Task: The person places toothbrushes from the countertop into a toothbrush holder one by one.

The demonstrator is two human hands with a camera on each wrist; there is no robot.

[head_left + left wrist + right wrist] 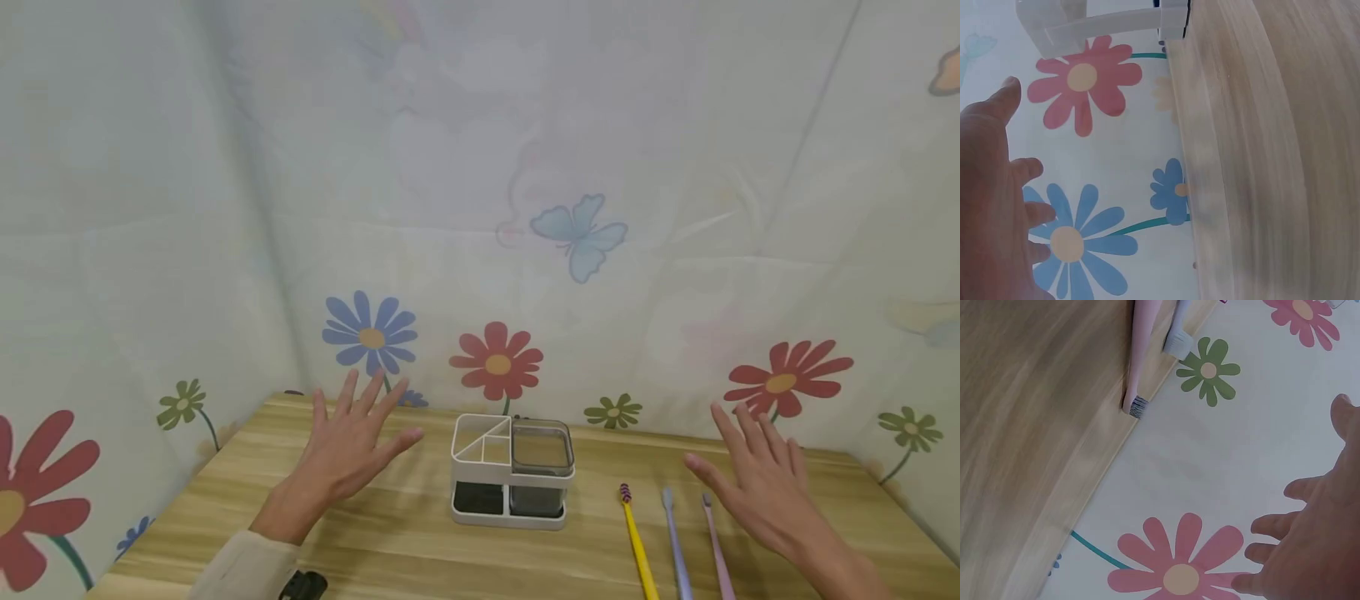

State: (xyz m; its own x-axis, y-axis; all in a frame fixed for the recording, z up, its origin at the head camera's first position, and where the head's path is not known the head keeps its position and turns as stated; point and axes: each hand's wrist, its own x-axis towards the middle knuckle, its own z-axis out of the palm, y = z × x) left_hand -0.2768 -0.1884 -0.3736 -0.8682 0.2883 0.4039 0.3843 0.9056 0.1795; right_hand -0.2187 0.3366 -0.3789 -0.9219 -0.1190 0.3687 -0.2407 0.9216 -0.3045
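Note:
A white toothbrush holder (480, 477) stands on the table, with divided slots at its left and a clear grey cup (542, 448) in its right half. Left of it my left hand (347, 450) hovers with fingers spread, holding nothing. Three toothbrushes lie side by side to the holder's right: a yellow one (637, 546), a blue one (676, 542) and a pink one (717, 550). Just right of the pink brush, my right hand (767, 483) is held over the table, fingers spread and nothing in them. The brushes' lower ends run out of the head view.
The wood-grain table (397, 550) meets a white curtain (450, 167) printed with flowers and a butterfly at its back edge. More of this curtain hangs on the left and right sides. A small black object (303, 585) sits at the left sleeve.

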